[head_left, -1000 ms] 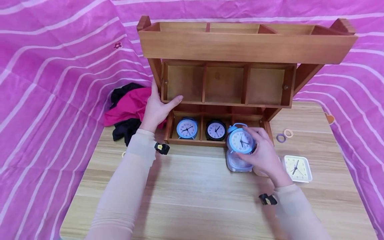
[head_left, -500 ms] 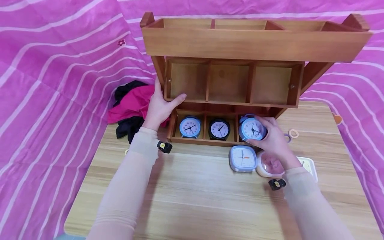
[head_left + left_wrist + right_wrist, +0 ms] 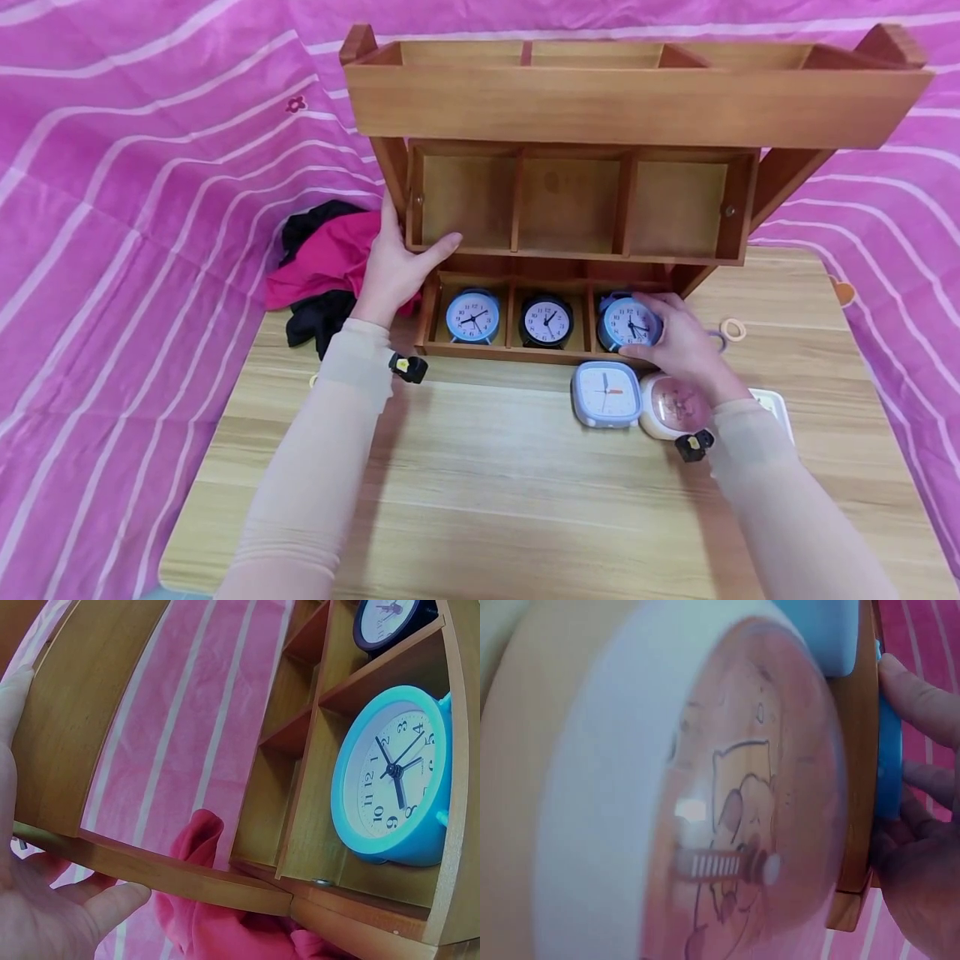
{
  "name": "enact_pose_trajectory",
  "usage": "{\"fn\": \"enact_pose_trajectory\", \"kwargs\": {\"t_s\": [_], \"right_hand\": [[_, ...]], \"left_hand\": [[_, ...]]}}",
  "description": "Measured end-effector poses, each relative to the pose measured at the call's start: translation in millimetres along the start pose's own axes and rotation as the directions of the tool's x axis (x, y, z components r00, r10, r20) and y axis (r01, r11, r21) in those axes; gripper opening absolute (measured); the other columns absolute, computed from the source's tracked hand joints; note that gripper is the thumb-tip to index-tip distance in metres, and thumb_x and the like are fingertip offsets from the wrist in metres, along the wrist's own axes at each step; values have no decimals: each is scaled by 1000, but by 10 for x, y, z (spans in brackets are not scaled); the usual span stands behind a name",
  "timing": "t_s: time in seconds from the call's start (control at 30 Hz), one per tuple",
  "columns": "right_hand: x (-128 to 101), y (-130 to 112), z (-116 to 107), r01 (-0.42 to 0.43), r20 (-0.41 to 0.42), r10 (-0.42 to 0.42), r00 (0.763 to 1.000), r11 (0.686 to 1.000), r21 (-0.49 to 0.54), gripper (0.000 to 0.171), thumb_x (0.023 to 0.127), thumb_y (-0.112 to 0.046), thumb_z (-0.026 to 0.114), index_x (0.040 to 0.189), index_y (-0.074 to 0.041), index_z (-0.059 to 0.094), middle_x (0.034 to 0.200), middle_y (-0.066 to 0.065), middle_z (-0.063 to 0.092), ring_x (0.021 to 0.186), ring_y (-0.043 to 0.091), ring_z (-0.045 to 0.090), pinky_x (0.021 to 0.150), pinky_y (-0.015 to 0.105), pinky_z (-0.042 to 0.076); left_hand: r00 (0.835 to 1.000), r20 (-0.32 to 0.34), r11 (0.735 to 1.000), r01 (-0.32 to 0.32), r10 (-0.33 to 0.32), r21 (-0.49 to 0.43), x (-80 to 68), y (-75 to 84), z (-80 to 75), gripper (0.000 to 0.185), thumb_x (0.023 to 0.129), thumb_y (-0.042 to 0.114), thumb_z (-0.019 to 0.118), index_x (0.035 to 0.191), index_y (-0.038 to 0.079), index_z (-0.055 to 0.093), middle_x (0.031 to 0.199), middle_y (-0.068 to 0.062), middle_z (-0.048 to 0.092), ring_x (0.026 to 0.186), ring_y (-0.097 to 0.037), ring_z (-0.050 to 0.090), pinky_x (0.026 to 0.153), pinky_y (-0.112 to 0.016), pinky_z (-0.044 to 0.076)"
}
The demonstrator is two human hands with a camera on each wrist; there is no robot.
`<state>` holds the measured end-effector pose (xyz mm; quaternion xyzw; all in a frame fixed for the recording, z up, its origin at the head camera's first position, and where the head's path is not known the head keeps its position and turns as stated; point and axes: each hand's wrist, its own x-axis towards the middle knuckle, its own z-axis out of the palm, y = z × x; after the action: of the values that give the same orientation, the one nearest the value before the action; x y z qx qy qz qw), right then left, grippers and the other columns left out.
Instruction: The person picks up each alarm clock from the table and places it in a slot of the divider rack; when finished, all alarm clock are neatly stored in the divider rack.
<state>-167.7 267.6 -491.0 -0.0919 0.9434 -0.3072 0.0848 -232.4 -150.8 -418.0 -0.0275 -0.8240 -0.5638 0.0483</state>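
Note:
My right hand [image 3: 667, 337] grips a round blue alarm clock [image 3: 627, 322] that sits in the right compartment of the wooden rack's [image 3: 585, 200] bottom shelf. A light blue clock [image 3: 472, 317] fills the left compartment and a black clock [image 3: 544, 322] the middle one. My left hand [image 3: 396, 265] holds the rack's left side, thumb on the middle shelf's edge. In the left wrist view that hand [image 3: 45, 900] grips the wooden edge beside the light blue clock [image 3: 390, 780]. The right wrist view shows my fingers [image 3: 922, 697] on the blue clock [image 3: 889, 765], behind the pink clock [image 3: 727, 802].
On the table [image 3: 525, 500] in front of the rack lie a square pale blue clock [image 3: 606, 394], a round pink-faced clock [image 3: 671, 408] and a white square clock [image 3: 772, 404] partly behind my right arm. Hair rings [image 3: 732, 329] lie at the right. Red and black cloth [image 3: 322, 267] is heaped at the left.
My right hand carried the blue clock up from over the table clocks into the right bottom compartment and set it deeper inside. My left hand stayed on the rack.

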Motion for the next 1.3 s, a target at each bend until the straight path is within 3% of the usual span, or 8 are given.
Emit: {"fn": "enact_pose_trajectory", "kwargs": {"t_s": [0.17, 0.33, 0.53, 0.87, 1.0, 1.17, 1.23, 1.3], "right_hand": [[26, -4, 17, -1, 29, 1, 1000, 1000, -3, 91, 87, -24, 87, 159, 0, 37, 155, 32, 34, 139, 52, 39, 116, 69, 30], [48, -47, 45, -54, 75, 53, 996, 998, 12, 84, 91, -16, 81, 161, -2, 36, 159, 33, 29, 141, 52, 37, 118, 69, 28], [61, -89, 50, -93, 91, 89, 992, 995, 31, 82, 92, -14, 80, 161, -6, 37, 161, 30, 29, 144, 50, 34, 118, 69, 26], [26, -82, 29, -88, 109, 85, 990, 996, 21, 78, 95, -18, 79, 161, -9, 38, 163, 26, 30, 147, 51, 31, 118, 70, 26], [-77, -62, 32, -55, 75, 53, 996, 998, 20, 78, 96, -24, 78, 161, -9, 38, 166, 26, 26, 148, 52, 29, 117, 72, 28], [-292, -71, 70, -26, -29, 27, 999, 999, 29, 82, 94, -35, 79, 161, -10, 39, 166, 25, 26, 148, 52, 30, 113, 74, 32], [-388, -111, 99, -3, -78, 6, 997, 1000, 31, 81, 93, -36, 80, 159, -8, 42, 164, 26, 30, 145, 52, 34, 111, 73, 35], [-493, -158, 143, 21, -112, -18, 994, 999, 26, 78, 93, -35, 81, 157, -7, 46, 161, 26, 35, 136, 49, 47, 107, 69, 43]], "left_hand": [[1000, -3, 1000, -16, 16, -4, -1, 3, -1, 108, 86, 47, 84, 163, 48, 10, 162, 10, 39, 145, -15, 45, 120, -43, 40], [1000, -2, 1000, -21, 21, -3, 7, -13, 6, 108, 86, 47, 84, 164, 47, 9, 162, 9, 39, 144, -15, 46, 119, -42, 40], [1000, -10, 1000, -17, 17, 3, 6, -13, -6, 110, 85, 48, 85, 163, 49, 8, 162, 8, 40, 143, -16, 47, 119, -41, 41], [1000, -9, 1000, -26, 26, 1, 8, -23, 11, 112, 85, 48, 85, 164, 50, 5, 163, 9, 40, 142, -14, 47, 119, -35, 40], [1000, -6, 1000, -18, 18, 1, 12, -32, 24, 112, 85, 49, 85, 163, 50, 5, 163, 9, 38, 144, -14, 46, 119, -38, 40], [1000, -4, 1000, -6, 6, 20, 2, -50, 27, 113, 84, 52, 84, 163, 51, 4, 165, 11, 36, 147, -14, 43, 120, -40, 39], [1000, -8, 1000, -6, 6, 25, 2, -45, 19, 113, 84, 52, 84, 163, 50, 3, 165, 11, 36, 147, -13, 42, 120, -40, 39], [1000, -11, 999, -5, 5, 35, 7, -31, 8, 114, 84, 53, 84, 163, 50, 3, 165, 11, 35, 148, -13, 41, 120, -40, 38]]}}
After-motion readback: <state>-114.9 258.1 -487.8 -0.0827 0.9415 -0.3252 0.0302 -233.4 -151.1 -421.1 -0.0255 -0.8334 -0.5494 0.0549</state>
